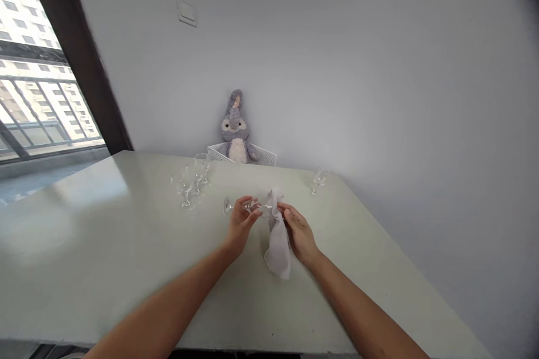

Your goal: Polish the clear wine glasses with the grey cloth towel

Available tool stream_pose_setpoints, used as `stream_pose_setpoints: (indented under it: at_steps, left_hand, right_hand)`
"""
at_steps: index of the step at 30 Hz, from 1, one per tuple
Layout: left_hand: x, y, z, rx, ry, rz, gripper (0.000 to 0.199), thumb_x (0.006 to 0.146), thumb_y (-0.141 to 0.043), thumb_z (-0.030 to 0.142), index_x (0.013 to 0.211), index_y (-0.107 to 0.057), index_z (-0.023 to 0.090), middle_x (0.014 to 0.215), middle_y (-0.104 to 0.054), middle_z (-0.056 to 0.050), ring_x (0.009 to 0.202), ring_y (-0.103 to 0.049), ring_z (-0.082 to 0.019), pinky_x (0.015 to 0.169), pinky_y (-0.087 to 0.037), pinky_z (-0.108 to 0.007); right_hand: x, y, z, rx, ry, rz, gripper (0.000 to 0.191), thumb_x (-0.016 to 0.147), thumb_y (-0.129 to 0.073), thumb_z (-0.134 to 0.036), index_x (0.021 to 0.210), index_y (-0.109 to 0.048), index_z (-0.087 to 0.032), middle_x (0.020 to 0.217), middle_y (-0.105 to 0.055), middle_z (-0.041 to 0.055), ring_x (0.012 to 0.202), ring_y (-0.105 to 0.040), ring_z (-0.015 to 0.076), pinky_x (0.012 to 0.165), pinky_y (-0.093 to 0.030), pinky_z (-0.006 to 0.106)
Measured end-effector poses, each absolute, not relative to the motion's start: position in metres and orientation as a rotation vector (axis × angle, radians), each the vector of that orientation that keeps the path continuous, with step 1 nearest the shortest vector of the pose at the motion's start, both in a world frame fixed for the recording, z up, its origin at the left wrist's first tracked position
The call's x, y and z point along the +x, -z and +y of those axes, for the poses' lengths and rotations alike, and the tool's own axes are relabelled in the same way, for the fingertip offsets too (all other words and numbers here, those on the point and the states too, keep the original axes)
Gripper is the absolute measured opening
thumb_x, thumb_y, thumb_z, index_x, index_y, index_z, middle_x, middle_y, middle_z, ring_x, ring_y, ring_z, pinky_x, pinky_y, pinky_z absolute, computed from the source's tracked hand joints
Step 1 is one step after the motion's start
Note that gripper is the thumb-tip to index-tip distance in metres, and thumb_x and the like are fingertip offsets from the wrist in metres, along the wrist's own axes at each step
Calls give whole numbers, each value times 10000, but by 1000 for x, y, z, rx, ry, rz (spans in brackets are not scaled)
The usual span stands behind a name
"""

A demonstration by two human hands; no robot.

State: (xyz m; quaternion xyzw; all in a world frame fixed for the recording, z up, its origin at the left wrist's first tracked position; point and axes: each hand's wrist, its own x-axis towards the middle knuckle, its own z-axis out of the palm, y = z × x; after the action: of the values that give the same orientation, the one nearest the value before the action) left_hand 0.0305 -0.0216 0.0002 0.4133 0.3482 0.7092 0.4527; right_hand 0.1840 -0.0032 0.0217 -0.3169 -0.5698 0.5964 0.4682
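A clear stemmed glass [228,205] lies sideways above the table, its foot pointing left and its rim toward the right. My left hand [243,221] is closed around the glass near the lower bowl and stem. At the rim, my right hand [298,230] grips a thin white cloth [279,247], which covers part of the glass mouth and hangs down toward the tabletop. Some of my right fingers are hidden behind the cloth.
Several clear stemmed glasses [186,186] stand together at the left back of the pale table [138,269]. Another stemmed glass [319,178] stands at the right back. Behind the table's far edge, a grey plush rabbit [237,133] sits in a white basket [268,157] against the wall.
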Motion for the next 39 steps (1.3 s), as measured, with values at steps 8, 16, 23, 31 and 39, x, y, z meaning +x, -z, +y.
stream_pose_setpoints:
  at_steps: [8,16,23,31,39]
  left_hand:
    - [34,-1,-27,1201,-1631,752,440,636,-708,251,1025,-507,203,1069,-570,-64,950,-552,-173,803,-444,-281]
    - [33,1,-19,662,-1677,627,308,711,-650,260,970,-487,227,963,-588,-7,892,-588,-141,838,-453,-343]
    - [21,2,-14,566,-1739,646,319,696,-666,272,950,-478,227,1025,-591,-22,941,-592,-161,898,-427,-387]
    - [29,2,-17,670,-1776,703,349,680,-675,266,971,-484,235,1049,-572,-32,988,-565,-177,870,-433,-380]
    - [31,-1,-19,799,-1749,731,375,674,-672,275,993,-480,227,1092,-542,-51,984,-549,-184,821,-451,-350]
  right_hand:
    - [191,-16,1,-609,-1639,-1763,403,714,-632,-382,1086,-596,-232,1098,-594,44,974,-544,202,844,-395,337]
    - [195,-32,-3,-789,-1033,-1847,415,793,-510,-343,1204,-506,-277,1266,-494,8,1207,-386,204,1022,-250,366]
    - [214,-14,32,-1072,-1194,-1252,438,708,-568,-390,1091,-590,-180,1050,-634,57,951,-574,233,833,-435,375]
    - [219,-21,34,-1037,-1012,-858,541,700,-583,-419,1194,-510,-211,1167,-566,56,1074,-513,186,889,-412,329]
    - [179,-34,-17,-648,-1441,-1611,438,795,-491,-486,1160,-549,-250,1131,-585,37,1100,-480,216,943,-339,351]
